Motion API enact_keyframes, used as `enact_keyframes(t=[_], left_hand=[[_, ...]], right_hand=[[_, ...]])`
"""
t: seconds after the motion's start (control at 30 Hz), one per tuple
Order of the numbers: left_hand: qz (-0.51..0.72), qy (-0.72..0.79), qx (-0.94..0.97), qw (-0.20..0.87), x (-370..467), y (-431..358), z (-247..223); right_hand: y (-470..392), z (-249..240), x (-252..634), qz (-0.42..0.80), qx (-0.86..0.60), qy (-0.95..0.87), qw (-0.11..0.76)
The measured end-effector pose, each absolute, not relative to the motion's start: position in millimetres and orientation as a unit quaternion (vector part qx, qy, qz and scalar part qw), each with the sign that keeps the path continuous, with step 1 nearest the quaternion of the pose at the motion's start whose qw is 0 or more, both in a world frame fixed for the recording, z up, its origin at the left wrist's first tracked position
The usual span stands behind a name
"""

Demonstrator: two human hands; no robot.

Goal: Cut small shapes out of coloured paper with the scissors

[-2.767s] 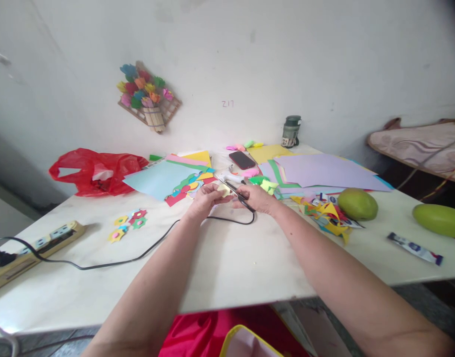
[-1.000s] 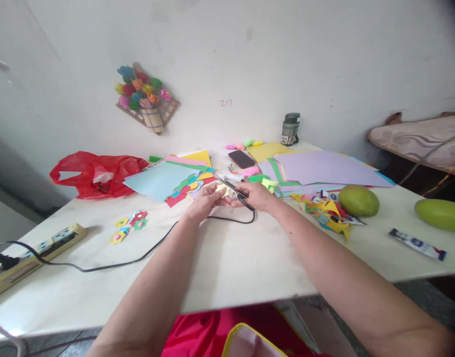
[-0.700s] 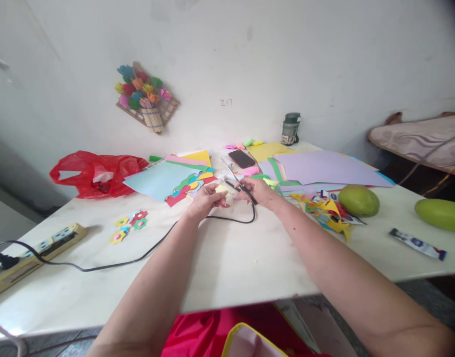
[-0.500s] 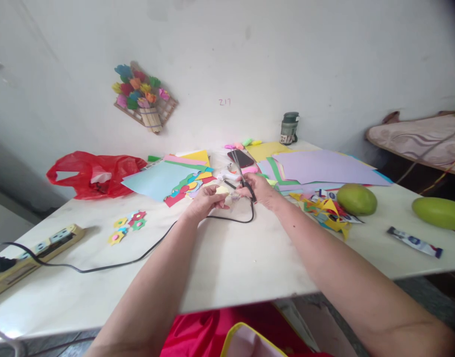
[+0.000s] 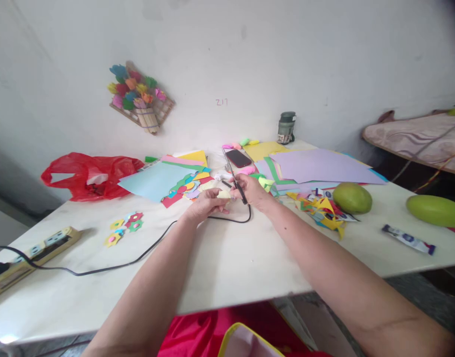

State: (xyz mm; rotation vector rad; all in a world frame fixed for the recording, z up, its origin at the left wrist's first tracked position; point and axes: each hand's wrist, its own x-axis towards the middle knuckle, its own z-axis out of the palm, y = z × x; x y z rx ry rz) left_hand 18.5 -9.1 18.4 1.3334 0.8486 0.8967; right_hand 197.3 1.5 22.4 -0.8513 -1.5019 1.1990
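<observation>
My left hand [image 5: 207, 205] pinches a small piece of pale yellow paper [image 5: 223, 195] between thumb and fingers. Scissors [image 5: 229, 165] are in my right hand [image 5: 249, 190], their black handle in its fingers and the blades pointing up and away towards the phone. The two hands are close together above the middle of the table, the paper between them. Just beyond them lies a white tool [image 5: 223, 176], partly hidden, possibly a glue gun. Coloured paper cut-outs [image 5: 181, 190] lie left of it, beside my left hand.
Paper flowers [image 5: 135, 221] and a power strip [image 5: 36, 255] with a black cord [image 5: 138, 261] are on the left. A red plastic bag [image 5: 97, 168], coloured sheets [image 5: 316, 166], a phone [image 5: 238, 158] and a bottle [image 5: 286, 128] stand farther back. Scraps [image 5: 324, 210], green mangoes [image 5: 352, 198] and a tube [image 5: 408, 239] lie right.
The scissor blades, slightly apart before, now look closed together. My right hand has shifted a little left, and the whole view has moved slightly.
</observation>
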Motion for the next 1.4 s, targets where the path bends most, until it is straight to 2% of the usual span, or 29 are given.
enact_keyframes(t=[0.3, 0.7, 0.87, 1.03, 1.4], left_hand=[[0.448, 0.352, 0.559, 0.603, 15, -6, 14], [0.446, 0.355, 0.541, 0.618, 14, -7, 16], [0.484, 0.338, 0.529, 0.609, 11, -3, 13], [0.525, 0.338, 0.501, 0.599, 9, 5, 7], [0.577, 0.343, 0.455, 0.585, 10, 4, 9]], right_hand=[[0, 21, 194, 0.490, -0.380, -0.596, 0.509], [-4, 24, 193, 0.507, -0.375, -0.605, 0.487], [-5, 27, 198, 0.497, -0.393, -0.598, 0.491], [-11, 32, 207, 0.513, -0.432, -0.603, 0.432], [-8, 26, 212, 0.516, -0.404, -0.685, 0.320]])
